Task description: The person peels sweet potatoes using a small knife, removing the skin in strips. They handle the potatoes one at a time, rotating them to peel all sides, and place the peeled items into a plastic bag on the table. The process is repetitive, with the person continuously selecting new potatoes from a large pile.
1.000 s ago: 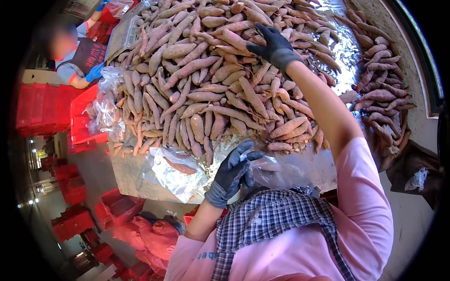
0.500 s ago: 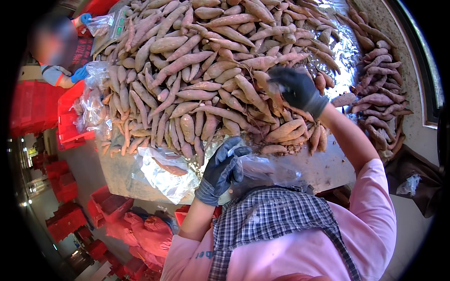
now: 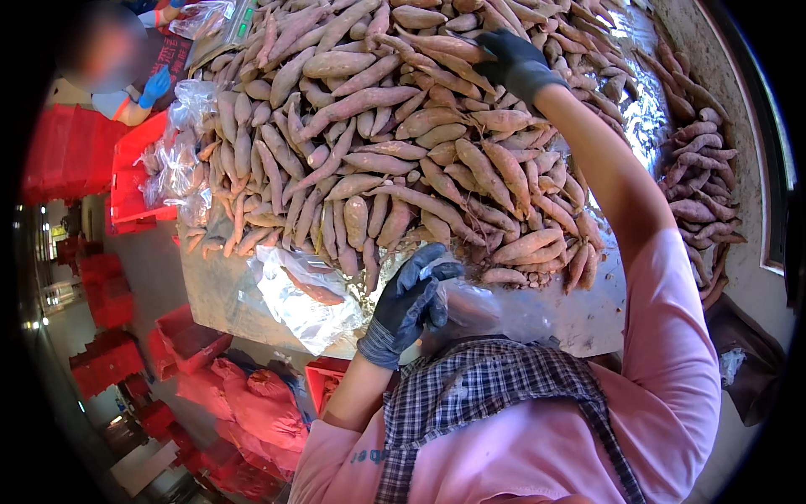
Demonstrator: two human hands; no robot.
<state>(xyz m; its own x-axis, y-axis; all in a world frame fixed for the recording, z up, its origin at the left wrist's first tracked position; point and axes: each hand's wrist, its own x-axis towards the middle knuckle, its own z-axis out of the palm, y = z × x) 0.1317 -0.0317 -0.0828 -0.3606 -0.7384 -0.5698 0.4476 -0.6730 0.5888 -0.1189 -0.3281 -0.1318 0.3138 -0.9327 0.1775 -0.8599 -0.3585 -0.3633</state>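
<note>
A large heap of sweet potatoes (image 3: pixel 369 160) covers the table before me. My right hand (image 3: pixel 518 65), in a dark glove, reaches to the far part of the heap. Its fingers are round the right end of a long sweet potato (image 3: pixel 445 45). Close to my apron, my left hand (image 3: pixel 411 298), also gloved, is closed on the edge of a clear plastic bag (image 3: pixel 483 307). The bag hangs out to the right of that hand, and whether it contains anything is hard to tell. Another plastic bag (image 3: pixel 294 298) lies left of my hand, with one sweet potato (image 3: pixel 315 288) on it.
Across the table's left corner, a person with blue gloves (image 3: pixel 155 84) stands by a scale (image 3: pixel 243 21). Filled clear bags (image 3: pixel 176 160) sit near a red crate (image 3: pixel 138 189). More sweet potatoes (image 3: pixel 701 168) lie along the right wall. Red crates and sacks (image 3: pixel 264 412) stand lower left.
My right hand has moved farther out over the heap and now grips a sweet potato there. My left hand stays near my apron with the bag. The whole view has shifted slightly.
</note>
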